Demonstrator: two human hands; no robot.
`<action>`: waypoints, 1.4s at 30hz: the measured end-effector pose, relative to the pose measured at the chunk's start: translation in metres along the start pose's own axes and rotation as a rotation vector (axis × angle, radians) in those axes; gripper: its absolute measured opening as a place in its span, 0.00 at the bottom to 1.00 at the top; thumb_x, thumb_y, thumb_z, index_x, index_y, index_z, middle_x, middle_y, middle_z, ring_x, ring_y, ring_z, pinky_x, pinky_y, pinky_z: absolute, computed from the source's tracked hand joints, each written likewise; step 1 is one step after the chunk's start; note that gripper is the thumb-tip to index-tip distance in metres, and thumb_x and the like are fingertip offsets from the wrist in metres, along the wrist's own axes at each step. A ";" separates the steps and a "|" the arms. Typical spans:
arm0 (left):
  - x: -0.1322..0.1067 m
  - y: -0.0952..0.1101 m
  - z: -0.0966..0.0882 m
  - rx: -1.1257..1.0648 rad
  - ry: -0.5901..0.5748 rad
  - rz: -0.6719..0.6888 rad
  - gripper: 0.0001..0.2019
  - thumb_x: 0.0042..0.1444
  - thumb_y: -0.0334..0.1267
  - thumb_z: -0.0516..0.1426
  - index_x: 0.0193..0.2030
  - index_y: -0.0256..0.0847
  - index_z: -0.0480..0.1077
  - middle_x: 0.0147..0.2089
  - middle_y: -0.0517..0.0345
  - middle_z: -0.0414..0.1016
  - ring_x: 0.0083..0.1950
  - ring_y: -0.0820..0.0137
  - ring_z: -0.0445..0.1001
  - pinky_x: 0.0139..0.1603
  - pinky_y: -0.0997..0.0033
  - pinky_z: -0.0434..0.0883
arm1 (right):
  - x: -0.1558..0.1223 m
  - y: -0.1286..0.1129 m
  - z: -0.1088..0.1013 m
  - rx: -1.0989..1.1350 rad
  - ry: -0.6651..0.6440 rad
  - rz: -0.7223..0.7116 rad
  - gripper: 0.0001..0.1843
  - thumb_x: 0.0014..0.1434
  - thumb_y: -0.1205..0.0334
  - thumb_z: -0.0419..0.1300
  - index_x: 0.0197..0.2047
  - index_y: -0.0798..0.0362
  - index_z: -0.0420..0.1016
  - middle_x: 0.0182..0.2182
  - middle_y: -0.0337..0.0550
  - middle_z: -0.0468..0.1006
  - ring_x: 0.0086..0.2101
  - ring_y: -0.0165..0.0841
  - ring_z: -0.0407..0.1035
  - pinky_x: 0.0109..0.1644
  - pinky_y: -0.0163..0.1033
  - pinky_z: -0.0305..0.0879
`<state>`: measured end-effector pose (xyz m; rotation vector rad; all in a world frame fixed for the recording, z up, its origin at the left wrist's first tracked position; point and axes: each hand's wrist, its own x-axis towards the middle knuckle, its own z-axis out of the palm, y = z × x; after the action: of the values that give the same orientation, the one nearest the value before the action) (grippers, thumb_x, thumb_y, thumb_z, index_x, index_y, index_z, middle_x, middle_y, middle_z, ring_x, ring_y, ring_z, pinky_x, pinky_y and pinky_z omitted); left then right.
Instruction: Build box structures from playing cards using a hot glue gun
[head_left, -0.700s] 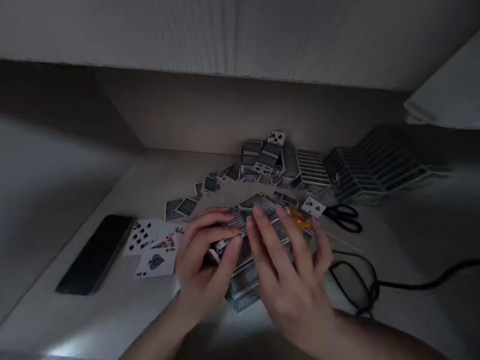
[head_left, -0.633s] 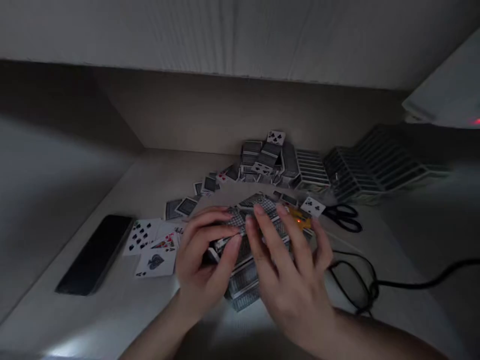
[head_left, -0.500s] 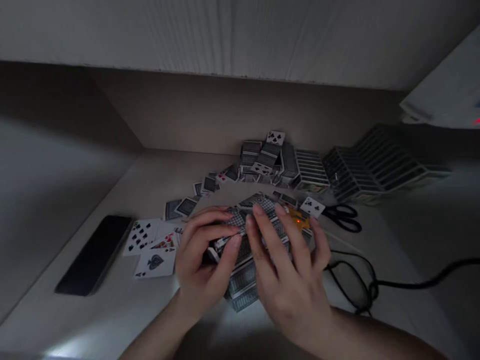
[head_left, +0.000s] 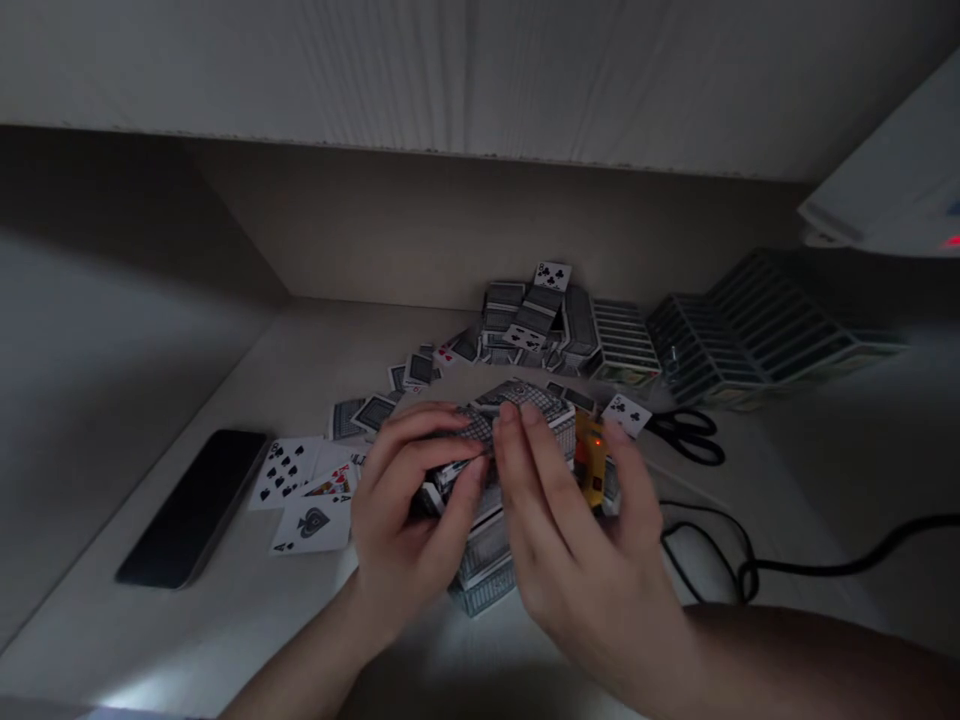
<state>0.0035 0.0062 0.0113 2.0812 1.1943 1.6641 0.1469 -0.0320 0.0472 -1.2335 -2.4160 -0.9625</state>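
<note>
In the head view, a block built of folded playing cards (head_left: 487,548) with grey patterned backs stands on the white surface. My left hand (head_left: 411,510) is closed on its left side, thumb and fingertips pinching near the upper edge. From the right, my right hand (head_left: 581,560) grips the block; two fingers lie side by side on its top and the little finger stands apart. Its thumb is hidden. Just beyond the right fingers sits a yellow device (head_left: 594,462) with a small orange light, partly covered. Loose face-up cards (head_left: 311,520), including an ace of spades, lie left of my left hand.
A black phone (head_left: 193,508) lies at the left. Behind are piled cards (head_left: 536,310) and a zigzag of interlocked cards (head_left: 750,330). Black-handled scissors (head_left: 686,435) and a black cable (head_left: 750,570) lie at the right. An overhanging white board (head_left: 450,75) spans the top.
My right hand's fingers have drawn together on the block's top, while the little finger has spread away. More of the yellow device shows now. My left hand has barely moved.
</note>
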 end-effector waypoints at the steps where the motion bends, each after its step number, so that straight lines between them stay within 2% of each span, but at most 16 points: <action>1: 0.002 0.001 -0.001 0.011 -0.012 0.017 0.10 0.54 0.25 0.58 0.40 0.43 0.71 0.45 0.58 0.72 0.49 0.68 0.71 0.56 0.59 0.67 | 0.002 0.003 -0.002 -0.008 0.009 -0.031 0.22 0.62 0.69 0.44 0.53 0.64 0.72 0.53 0.55 0.74 0.54 0.48 0.64 0.58 0.61 0.57; 6: 0.010 0.004 -0.006 0.072 -0.081 0.048 0.09 0.54 0.28 0.57 0.41 0.43 0.69 0.46 0.55 0.69 0.50 0.66 0.70 0.53 0.58 0.69 | 0.010 0.014 -0.005 0.020 0.044 -0.195 0.22 0.61 0.71 0.44 0.50 0.71 0.74 0.47 0.60 0.78 0.45 0.46 0.72 0.54 0.53 0.66; 10: 0.014 0.000 -0.005 0.031 -0.101 -0.004 0.14 0.54 0.30 0.58 0.46 0.44 0.65 0.49 0.53 0.68 0.52 0.63 0.69 0.53 0.54 0.69 | 0.017 0.019 -0.004 0.063 0.009 -0.299 0.22 0.59 0.72 0.45 0.49 0.70 0.75 0.44 0.59 0.79 0.46 0.47 0.72 0.54 0.54 0.67; 13: 0.015 -0.003 -0.002 -0.022 -0.091 -0.036 0.16 0.53 0.29 0.58 0.48 0.44 0.63 0.50 0.52 0.67 0.53 0.62 0.68 0.54 0.52 0.67 | 0.024 0.026 -0.004 -0.064 -0.056 -0.435 0.21 0.60 0.67 0.47 0.49 0.64 0.76 0.44 0.53 0.80 0.46 0.47 0.72 0.52 0.55 0.68; 15: 0.015 -0.004 -0.001 -0.029 -0.088 -0.039 0.16 0.53 0.29 0.58 0.48 0.44 0.63 0.50 0.52 0.67 0.53 0.61 0.68 0.54 0.52 0.67 | 0.028 0.031 -0.005 -0.179 -0.073 -0.561 0.21 0.62 0.61 0.48 0.49 0.62 0.76 0.43 0.51 0.80 0.45 0.45 0.72 0.51 0.54 0.68; 17: 0.016 -0.005 0.000 -0.032 -0.081 -0.036 0.16 0.53 0.29 0.58 0.48 0.44 0.63 0.49 0.52 0.67 0.53 0.61 0.68 0.54 0.52 0.67 | 0.030 0.033 -0.006 -0.246 -0.072 -0.629 0.22 0.62 0.57 0.50 0.49 0.62 0.76 0.43 0.50 0.79 0.45 0.44 0.72 0.51 0.53 0.68; 19: 0.016 -0.005 0.000 -0.022 -0.072 -0.039 0.16 0.53 0.29 0.58 0.48 0.44 0.63 0.49 0.52 0.67 0.53 0.61 0.68 0.54 0.51 0.67 | 0.029 0.033 -0.006 -0.249 -0.086 -0.572 0.21 0.62 0.58 0.50 0.50 0.60 0.76 0.45 0.49 0.79 0.47 0.44 0.71 0.52 0.54 0.67; 22: 0.017 -0.005 0.001 -0.015 -0.063 -0.072 0.15 0.54 0.30 0.58 0.48 0.44 0.63 0.50 0.52 0.67 0.53 0.61 0.68 0.55 0.51 0.67 | 0.023 0.030 -0.004 -0.148 -0.064 -0.383 0.20 0.63 0.64 0.48 0.51 0.60 0.75 0.49 0.52 0.77 0.47 0.46 0.70 0.54 0.58 0.65; 25: 0.017 -0.006 0.001 -0.029 -0.070 -0.103 0.16 0.54 0.31 0.59 0.48 0.45 0.62 0.50 0.51 0.66 0.53 0.61 0.68 0.55 0.50 0.67 | 0.016 0.030 -0.002 -0.060 -0.038 -0.238 0.22 0.63 0.68 0.44 0.52 0.66 0.73 0.52 0.59 0.74 0.48 0.49 0.69 0.51 0.59 0.68; 28: 0.017 -0.006 0.001 -0.029 -0.090 -0.112 0.17 0.53 0.31 0.59 0.49 0.45 0.61 0.50 0.51 0.66 0.54 0.61 0.67 0.56 0.50 0.66 | 0.014 0.033 -0.002 -0.041 -0.055 -0.181 0.23 0.63 0.70 0.43 0.54 0.68 0.71 0.54 0.59 0.72 0.51 0.49 0.67 0.49 0.56 0.69; 31: 0.019 -0.004 -0.001 -0.007 -0.119 -0.083 0.18 0.54 0.31 0.58 0.51 0.45 0.60 0.51 0.51 0.65 0.55 0.61 0.66 0.57 0.50 0.66 | 0.016 0.035 -0.002 0.011 -0.032 -0.212 0.22 0.63 0.72 0.43 0.52 0.65 0.73 0.51 0.57 0.75 0.48 0.47 0.68 0.49 0.55 0.68; 36: 0.026 -0.001 -0.005 0.033 -0.225 0.017 0.20 0.55 0.29 0.56 0.54 0.44 0.57 0.53 0.49 0.64 0.57 0.61 0.65 0.58 0.51 0.66 | 0.026 0.041 -0.005 0.010 -0.020 -0.359 0.23 0.60 0.75 0.42 0.47 0.68 0.76 0.41 0.58 0.79 0.36 0.43 0.72 0.43 0.52 0.68; 40: 0.029 0.000 -0.006 0.051 -0.316 0.070 0.24 0.55 0.28 0.56 0.58 0.44 0.54 0.56 0.47 0.61 0.60 0.60 0.63 0.61 0.50 0.64 | 0.032 0.055 -0.008 -0.005 0.002 -0.505 0.22 0.60 0.73 0.43 0.44 0.64 0.78 0.37 0.52 0.79 0.31 0.39 0.70 0.39 0.48 0.69; 42: 0.030 -0.001 -0.006 0.059 -0.316 0.060 0.24 0.56 0.29 0.55 0.58 0.44 0.54 0.56 0.47 0.61 0.60 0.60 0.63 0.61 0.51 0.64 | 0.031 0.059 -0.008 -0.055 0.009 -0.493 0.21 0.60 0.72 0.44 0.45 0.63 0.78 0.36 0.50 0.79 0.30 0.39 0.69 0.40 0.49 0.68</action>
<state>-0.0018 0.0258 0.0343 2.3273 1.0987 1.2717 0.1745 0.0064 0.0945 -0.6466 -2.7629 -1.1586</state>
